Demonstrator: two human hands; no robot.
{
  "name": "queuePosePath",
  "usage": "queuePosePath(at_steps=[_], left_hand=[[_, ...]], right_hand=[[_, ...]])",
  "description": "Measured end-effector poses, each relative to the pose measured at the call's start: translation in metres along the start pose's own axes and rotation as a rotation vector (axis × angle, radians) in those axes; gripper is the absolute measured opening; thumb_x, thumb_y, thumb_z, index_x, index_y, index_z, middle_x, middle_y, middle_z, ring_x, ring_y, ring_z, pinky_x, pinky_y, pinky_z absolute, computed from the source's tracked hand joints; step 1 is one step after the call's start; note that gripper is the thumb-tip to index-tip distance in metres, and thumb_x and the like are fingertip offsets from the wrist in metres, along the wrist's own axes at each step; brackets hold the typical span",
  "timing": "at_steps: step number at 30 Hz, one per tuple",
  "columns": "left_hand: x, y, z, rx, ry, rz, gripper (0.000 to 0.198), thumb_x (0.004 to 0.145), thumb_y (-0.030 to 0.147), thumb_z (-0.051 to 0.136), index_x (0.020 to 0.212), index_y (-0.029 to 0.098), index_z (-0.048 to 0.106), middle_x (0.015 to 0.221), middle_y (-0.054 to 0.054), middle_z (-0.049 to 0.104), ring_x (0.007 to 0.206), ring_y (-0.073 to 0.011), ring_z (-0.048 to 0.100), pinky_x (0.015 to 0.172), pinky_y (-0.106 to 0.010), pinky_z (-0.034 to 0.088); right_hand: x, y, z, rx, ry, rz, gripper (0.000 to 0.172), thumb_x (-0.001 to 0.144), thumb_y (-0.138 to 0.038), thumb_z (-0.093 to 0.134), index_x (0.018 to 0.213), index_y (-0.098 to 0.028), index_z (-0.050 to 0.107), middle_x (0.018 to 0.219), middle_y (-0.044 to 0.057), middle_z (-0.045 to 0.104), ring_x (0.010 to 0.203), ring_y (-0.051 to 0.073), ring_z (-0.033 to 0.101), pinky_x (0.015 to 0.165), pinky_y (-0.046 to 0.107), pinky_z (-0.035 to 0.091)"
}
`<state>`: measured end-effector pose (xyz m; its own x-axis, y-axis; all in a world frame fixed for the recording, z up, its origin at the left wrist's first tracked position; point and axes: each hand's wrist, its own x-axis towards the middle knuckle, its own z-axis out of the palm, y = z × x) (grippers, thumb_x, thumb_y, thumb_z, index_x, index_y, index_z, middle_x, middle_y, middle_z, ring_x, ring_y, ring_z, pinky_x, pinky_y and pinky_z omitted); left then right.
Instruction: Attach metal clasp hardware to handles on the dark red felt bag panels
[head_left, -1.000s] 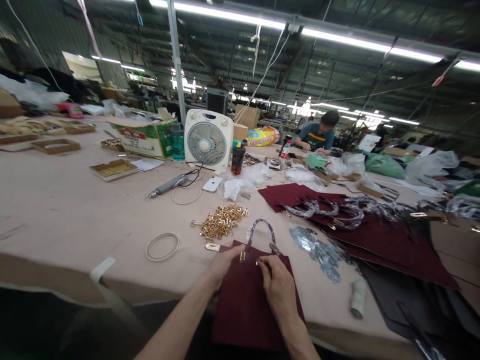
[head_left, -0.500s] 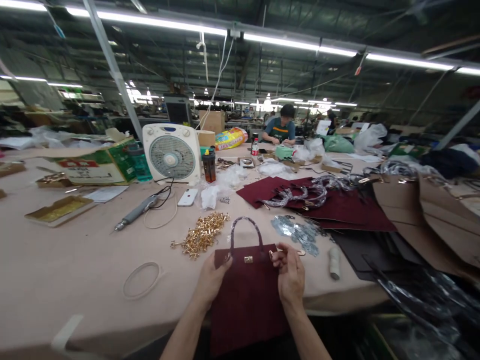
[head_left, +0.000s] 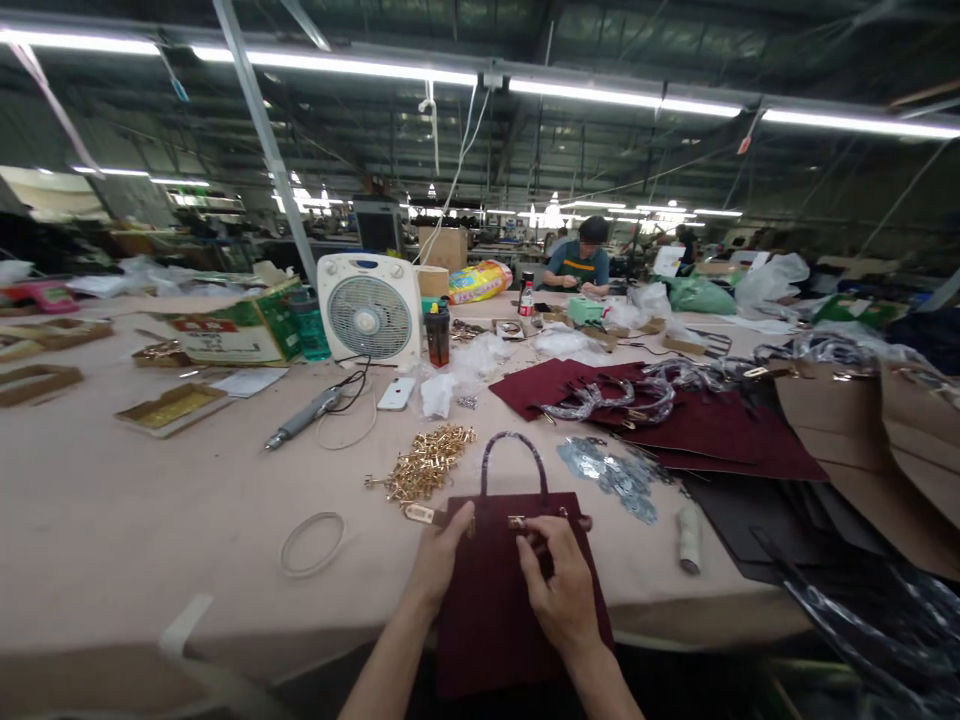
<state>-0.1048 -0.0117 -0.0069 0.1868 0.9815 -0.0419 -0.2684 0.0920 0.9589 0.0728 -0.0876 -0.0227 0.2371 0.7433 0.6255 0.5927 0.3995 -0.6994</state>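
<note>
A dark red handbag panel (head_left: pixel 487 620) with a plastic-wrapped handle (head_left: pixel 514 440) leans upright at the table's front edge. My left hand (head_left: pixel 439 560) grips its upper left side, thumb on the front by a small gold fitting. A strap end with a gold plate (head_left: pixel 421 513) sticks out left of that hand. My right hand (head_left: pixel 559 590) has curled fingers, with thumb and index tips close together at the gold clasp (head_left: pixel 516 522) in the panel's top middle. Whether they pinch anything small is hidden. Another strap end (head_left: pixel 585 522) shows at the panel's right edge.
Gold fittings (head_left: pixel 427 465) lie piled behind the panel, grey metal plates (head_left: pixel 611 475) to the right. Farther out are a fan (head_left: pixel 371 315), a corded tool (head_left: pixel 304 415), a phone (head_left: pixel 396 393) and stacked red panels (head_left: pixel 705 425). A person (head_left: pixel 581 260) sits across the table.
My right hand has moved left from the panel's right strap to the middle clasp. The left strap end now sticks out beside my left hand. The whole view has shifted slightly.
</note>
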Motion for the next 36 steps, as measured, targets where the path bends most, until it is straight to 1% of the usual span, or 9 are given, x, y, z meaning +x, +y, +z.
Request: queuePosePath(at_steps=[3,7,9,13,17,20,25,32,36], left_hand=[[-0.003,0.001,0.0,0.101,0.056,0.023,0.044,0.085,0.059,0.07,0.1,0.018,0.075,0.101,-0.008,0.079,0.098,-0.0291,0.071,0.091,-0.038,0.056],[-0.002,-0.004,-0.005,0.273,0.106,0.069,0.044,0.09,0.061,0.061,0.099,0.02,0.075,0.099,-0.006,0.078,0.099,-0.0292,0.07,0.092,-0.038,0.053],[0.001,-0.008,-0.008,0.308,0.124,0.082,0.045,0.09,0.062,0.061,0.099,0.021,0.075,0.099,-0.006,0.078,0.1,-0.0297,0.069,0.093,-0.038,0.052],[0.005,-0.014,-0.011,0.312,0.125,0.081,0.045,0.089,0.064,0.064,0.102,0.022,0.075,0.103,-0.005,0.077,0.103,-0.0306,0.067,0.097,-0.038,0.049],[0.004,-0.012,-0.01,0.307,0.123,0.119,0.044,0.089,0.064,0.064,0.103,0.023,0.076,0.109,-0.006,0.077,0.109,-0.0312,0.066,0.1,-0.037,0.048],[0.002,-0.007,-0.008,0.296,0.139,0.113,0.045,0.087,0.064,0.066,0.102,0.023,0.076,0.109,-0.006,0.077,0.107,-0.0317,0.067,0.098,-0.038,0.05],[-0.003,0.002,-0.002,0.255,0.187,0.097,0.048,0.081,0.066,0.071,0.1,0.022,0.077,0.105,-0.006,0.078,0.106,-0.0322,0.068,0.099,-0.039,0.051],[-0.008,0.009,0.002,0.158,0.116,0.068,0.05,0.08,0.067,0.073,0.094,0.02,0.076,0.099,-0.006,0.079,0.094,-0.0293,0.069,0.086,-0.035,0.056],[-0.006,0.006,0.002,0.1,0.135,0.07,0.045,0.08,0.062,0.074,0.092,0.019,0.076,0.094,-0.005,0.078,0.092,-0.0278,0.07,0.088,-0.035,0.055]], right_hand=[[-0.007,-0.004,0.002,-0.095,0.061,-0.025,0.022,0.101,-0.028,0.059,0.122,-0.024,0.065,0.116,0.009,0.065,0.093,0.022,0.065,0.083,0.038,0.057],[-0.006,0.004,-0.008,-0.183,0.282,0.144,0.033,0.102,-0.039,0.057,0.129,-0.02,0.062,0.127,0.015,0.058,0.086,0.02,0.062,0.078,0.038,0.057],[-0.002,0.01,-0.016,-0.223,0.313,0.229,0.035,0.103,-0.043,0.056,0.127,-0.02,0.065,0.128,0.015,0.059,0.09,0.022,0.063,0.083,0.04,0.056],[0.004,0.021,-0.031,-0.154,0.281,0.328,0.033,0.101,-0.049,0.058,0.11,-0.023,0.077,0.118,0.012,0.066,0.109,0.027,0.064,0.093,0.04,0.055],[0.013,0.026,-0.042,0.031,0.244,0.478,0.047,0.088,-0.054,0.074,0.122,-0.022,0.076,0.125,0.012,0.07,0.104,0.027,0.069,0.089,0.038,0.059],[0.023,0.028,-0.054,0.294,0.061,0.603,0.056,0.083,-0.054,0.08,0.126,-0.019,0.075,0.121,0.012,0.076,0.104,0.031,0.072,0.095,0.045,0.059],[0.032,0.031,-0.071,0.588,-0.165,0.678,0.048,0.08,-0.05,0.085,0.114,-0.016,0.079,0.108,0.01,0.08,0.106,0.031,0.073,0.098,0.046,0.057],[0.03,0.033,-0.062,0.56,-0.115,0.721,0.05,0.074,-0.05,0.089,0.106,-0.013,0.078,0.095,0.01,0.081,0.09,0.029,0.076,0.084,0.041,0.06],[0.024,0.034,-0.056,0.421,-0.022,0.661,0.055,0.077,-0.053,0.085,0.115,-0.014,0.075,0.103,0.012,0.08,0.095,0.03,0.075,0.087,0.041,0.06]])
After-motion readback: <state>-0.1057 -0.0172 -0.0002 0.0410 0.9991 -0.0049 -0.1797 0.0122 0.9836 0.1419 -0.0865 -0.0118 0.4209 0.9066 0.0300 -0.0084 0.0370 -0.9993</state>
